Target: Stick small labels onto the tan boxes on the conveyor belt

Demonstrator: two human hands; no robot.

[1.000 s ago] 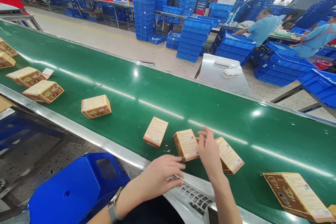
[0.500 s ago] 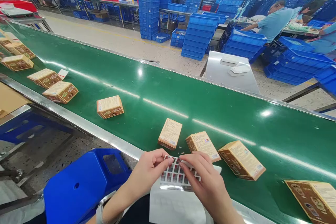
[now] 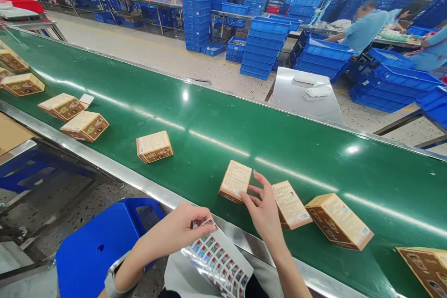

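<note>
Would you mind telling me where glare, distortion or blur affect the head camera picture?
Head view: overhead lights leave bright streaks and spots on the green belt; the wide lens bows the belt's edges and stretches the box at the right corner; the sticker sheet in the left hand glints; the right hand and nearby boxes are sharp; one co-worker's face is blurred.

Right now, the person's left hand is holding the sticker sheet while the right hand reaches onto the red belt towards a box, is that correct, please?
Not quite: the belt is green, not red, as the head view shows. The rest holds: the left hand holds the sticker sheet, and the right hand reaches onto the belt, its fingers at a box.
</note>
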